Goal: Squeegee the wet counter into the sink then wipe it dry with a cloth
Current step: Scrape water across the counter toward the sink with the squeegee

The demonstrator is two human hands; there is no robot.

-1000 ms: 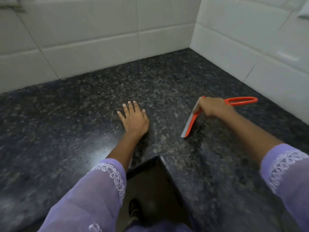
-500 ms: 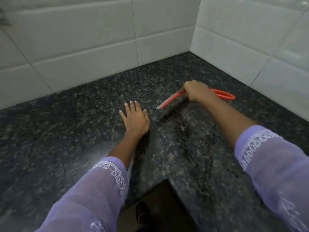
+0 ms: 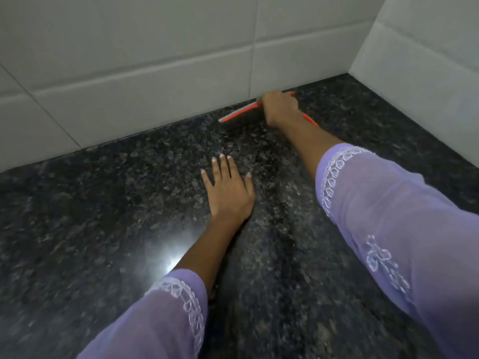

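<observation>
A dark speckled granite counter fills the view. My right hand grips an orange squeegee at the far back of the counter, its blade lying close along the foot of the tiled wall. The squeegee's handle is mostly hidden under my hand; a bit of orange shows behind my wrist. My left hand rests flat on the counter in the middle, fingers straight and spread. No sink or cloth is in view.
White tiled walls meet in a corner at the back right, a second wall running along the right side. A bright light reflection shines on the counter near my left forearm.
My right hand has carried the squeegee away from me, from the counter's middle right to the back wall. My left hand has stayed flat in place. The view has shifted forward.
</observation>
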